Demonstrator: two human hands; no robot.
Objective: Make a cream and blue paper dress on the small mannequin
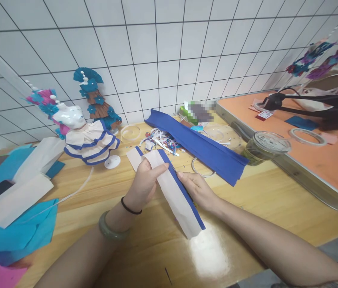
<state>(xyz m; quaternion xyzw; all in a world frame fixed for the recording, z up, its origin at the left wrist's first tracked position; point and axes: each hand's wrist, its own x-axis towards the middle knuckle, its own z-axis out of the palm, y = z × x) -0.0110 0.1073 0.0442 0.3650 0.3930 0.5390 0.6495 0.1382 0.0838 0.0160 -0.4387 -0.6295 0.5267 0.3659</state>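
Observation:
My left hand (145,180) is closed on a long white crepe paper strip (176,204) with a blue edge, its thumb and forefinger pinching the upper part. The strip folds over the hand and hangs down toward the table's front. My right hand (198,190) is closed at the blue edge. It appears to grip scissors; only a thin dark tip by the thumb and a bit of yellow below the fingers show, and the rest is hidden. Behind the hands lies a pile of paper scraps (164,142). A wide blue crepe paper sheet (199,144) stretches beyond my right hand.
On the left stands a white mannequin figure (70,117) in a ruffled white-and-blue skirt, with a teal-and-brown figure (95,98) behind it. Coloured paper sheets (34,232) cover the left side. To the right are a clear tub (266,146) and an orange-topped table (331,168).

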